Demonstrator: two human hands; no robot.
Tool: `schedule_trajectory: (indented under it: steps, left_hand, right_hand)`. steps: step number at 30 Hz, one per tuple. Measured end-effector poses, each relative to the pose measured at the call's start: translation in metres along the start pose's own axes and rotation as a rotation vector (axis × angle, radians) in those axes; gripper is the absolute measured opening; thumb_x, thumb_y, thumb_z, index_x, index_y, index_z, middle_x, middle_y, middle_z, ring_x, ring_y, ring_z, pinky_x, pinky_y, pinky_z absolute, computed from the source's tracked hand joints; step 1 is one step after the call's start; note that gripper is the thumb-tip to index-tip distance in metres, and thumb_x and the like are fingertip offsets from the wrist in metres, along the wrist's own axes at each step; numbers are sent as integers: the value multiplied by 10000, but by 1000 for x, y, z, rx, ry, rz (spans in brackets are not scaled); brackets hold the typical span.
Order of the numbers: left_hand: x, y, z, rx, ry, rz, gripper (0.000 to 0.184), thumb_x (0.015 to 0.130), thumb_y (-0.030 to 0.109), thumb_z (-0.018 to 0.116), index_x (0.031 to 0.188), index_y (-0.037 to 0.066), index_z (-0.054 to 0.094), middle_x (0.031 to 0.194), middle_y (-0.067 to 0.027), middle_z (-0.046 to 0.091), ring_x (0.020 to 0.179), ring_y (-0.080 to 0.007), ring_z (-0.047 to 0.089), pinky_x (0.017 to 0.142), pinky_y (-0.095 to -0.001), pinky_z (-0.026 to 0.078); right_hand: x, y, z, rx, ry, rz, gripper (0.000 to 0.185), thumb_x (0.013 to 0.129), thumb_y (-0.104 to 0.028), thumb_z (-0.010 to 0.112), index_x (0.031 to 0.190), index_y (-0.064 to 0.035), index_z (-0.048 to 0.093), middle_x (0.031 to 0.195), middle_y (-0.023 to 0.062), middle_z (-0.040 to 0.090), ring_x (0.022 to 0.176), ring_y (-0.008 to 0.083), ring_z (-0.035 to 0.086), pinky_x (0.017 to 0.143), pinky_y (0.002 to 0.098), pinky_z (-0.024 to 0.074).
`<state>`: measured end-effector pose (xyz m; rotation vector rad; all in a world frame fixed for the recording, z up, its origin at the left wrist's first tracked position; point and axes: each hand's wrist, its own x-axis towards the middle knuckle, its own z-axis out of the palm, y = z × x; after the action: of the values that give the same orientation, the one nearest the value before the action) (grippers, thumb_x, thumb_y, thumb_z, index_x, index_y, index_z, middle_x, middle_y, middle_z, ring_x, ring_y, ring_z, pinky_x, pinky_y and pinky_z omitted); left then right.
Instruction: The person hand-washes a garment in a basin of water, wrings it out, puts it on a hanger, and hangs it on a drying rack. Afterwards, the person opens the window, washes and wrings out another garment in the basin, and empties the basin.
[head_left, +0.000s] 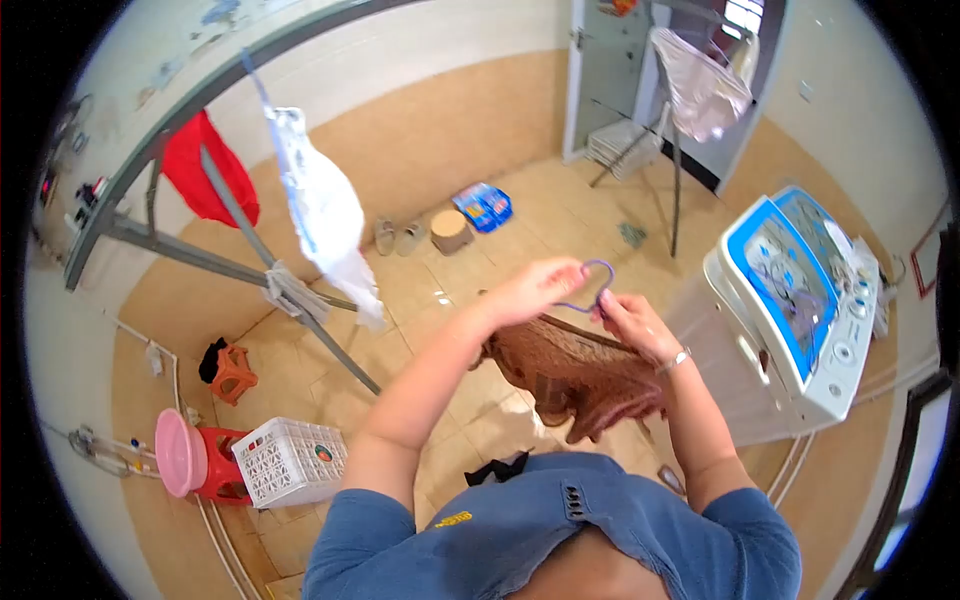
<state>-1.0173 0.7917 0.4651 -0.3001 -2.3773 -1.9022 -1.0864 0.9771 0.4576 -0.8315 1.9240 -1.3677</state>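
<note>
Left hand [545,287]: my fingers pinch purple wire hanger [611,275].
Right hand [638,324]: closed on it.
Brown textured garment [570,375]: below fingers.

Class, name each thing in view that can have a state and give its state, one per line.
Purple hanger: held by left hand and right hand
Brown garment: bunched, hanging down
Washing machine lid: appears shut
Door: open
Red cloth: hanging from the rack
Pale cloth: hanging on metal stand
Blue packet: lying on floor
</note>
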Motion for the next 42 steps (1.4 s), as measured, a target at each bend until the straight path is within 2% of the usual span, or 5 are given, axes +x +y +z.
schedule_trajectory:
  steps: [7,10,25,33,42]
  left_hand:
    - [-12,-22,5,631,14,83,160,811,188,490,840,37,531,775,-137,551,733,-279,533,630,-337,417]
    - [-6,-19,3,535,122,222,138,796,162,509,779,26,526,722,-134,536,685,-281,518,603,-340,407]
    - [58,25,-42,606,432,313,84,742,103,552,742,20,538,701,-100,537,656,-246,518,596,-315,395]
    - [61,42,-75,801,1349,678,181,705,7,505,881,36,474,925,-113,504,881,-279,473,774,-354,355]
    - [48,4,-116,726,1279,560,179,672,-15,497,842,33,469,916,-101,503,877,-272,469,773,-347,363]
  right_hand:
    - [0,-12,-1,158,-41,94,399,844,-385,429,812,-15,571,606,-26,460,530,43,386,471,185,320]
    - [-9,-12,-19,19,-53,-189,471,819,-379,473,1030,42,500,994,105,548,945,173,488,849,289,359]
    - [-9,11,-68,-431,192,-347,328,830,-273,468,759,44,506,620,257,459,526,373,433,504,355,387]
    - [49,-99,-57,-671,568,-632,301,816,-247,478,641,-2,498,621,221,507,600,405,485,509,443,385]
    - [114,-181,-29,-741,747,-650,359,832,-299,439,651,6,495,633,226,523,633,409,498,543,457,394]
